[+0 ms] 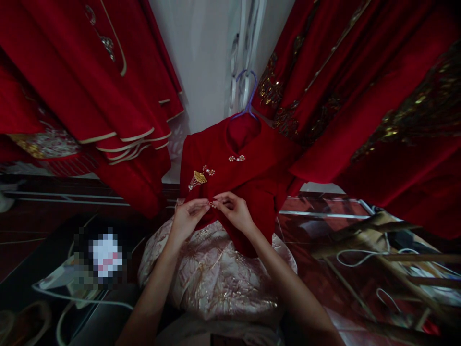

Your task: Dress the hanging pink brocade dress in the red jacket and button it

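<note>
A short red jacket [252,178] hangs in front of me on a purple hanger [251,96]. Pearl-like clasps [236,158] close it at the neck and the chest, and a gold fan-shaped brooch [200,177] with dangling strands sits on its front. At the jacket's lower edge my left hand [189,216] and my right hand [234,210] meet, fingertips pinched together. Between them shows a small pearly clasp [212,205], partly covered by the fingers. Below the hands spreads a pale, shiny brocade skirt [223,269].
Red garments [137,86] with cream piping hang at the left, and red garments [360,96] with gold sequins at the right. A wooden rack [389,254] with white cords stands at the lower right. Several items and a white cord [86,299] lie at the lower left.
</note>
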`<state>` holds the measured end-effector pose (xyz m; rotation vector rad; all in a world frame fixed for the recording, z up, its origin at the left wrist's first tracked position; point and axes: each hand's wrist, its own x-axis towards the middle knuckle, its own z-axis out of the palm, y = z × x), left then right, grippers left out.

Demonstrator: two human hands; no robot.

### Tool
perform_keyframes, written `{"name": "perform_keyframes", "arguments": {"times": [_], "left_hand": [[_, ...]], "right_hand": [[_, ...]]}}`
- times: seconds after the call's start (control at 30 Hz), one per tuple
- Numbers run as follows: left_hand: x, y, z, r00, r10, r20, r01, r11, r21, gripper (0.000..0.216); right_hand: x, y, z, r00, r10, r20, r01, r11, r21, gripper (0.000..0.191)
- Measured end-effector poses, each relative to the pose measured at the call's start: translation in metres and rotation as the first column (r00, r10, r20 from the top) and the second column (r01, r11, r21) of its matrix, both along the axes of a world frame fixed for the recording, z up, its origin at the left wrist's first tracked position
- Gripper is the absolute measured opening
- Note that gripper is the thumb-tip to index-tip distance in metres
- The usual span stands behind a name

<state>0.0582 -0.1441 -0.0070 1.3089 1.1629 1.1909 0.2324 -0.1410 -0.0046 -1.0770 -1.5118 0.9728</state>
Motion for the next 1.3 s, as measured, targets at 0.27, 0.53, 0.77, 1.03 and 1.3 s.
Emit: {"name": "perform_keyframes", "arguments": {"times": [0.27,0.53,0.77,1.03,1.3], "left_hand": [[0.003,0.000,-0.001,1.000,0.014,-0.009,-0.014,1.000,0.010,0.029],[0.002,0.003,-0.006,0.993,0.061,-0.100,-0.056,0.997,0.058,0.023],[-0.002,0.005,-0.003,0.971,0.028,-0.236,-0.004,0.995,0.103,0.020],[-0.001,0.002,0.000,0.970,0.002,-0.244,0.037,0.987,0.155,0.031],[-0.001,0.007,-0.008,0.969,-0.032,-0.247,0.079,0.980,0.183,0.027]], "right_hand": [[-0.008,-0.005,-0.002,0.993,-0.082,0.082,0.073,0.992,0.100,0.012],[-0.008,-0.007,0.000,0.990,-0.080,0.120,0.063,0.989,0.135,0.009],[-0.008,-0.004,-0.005,0.991,-0.092,0.095,0.077,0.985,0.151,0.007],[-0.002,0.003,-0.009,1.000,0.011,-0.019,-0.009,0.996,0.084,0.015],[-0.004,0.005,-0.010,0.999,-0.014,-0.039,0.018,0.994,0.112,0.014]]}}
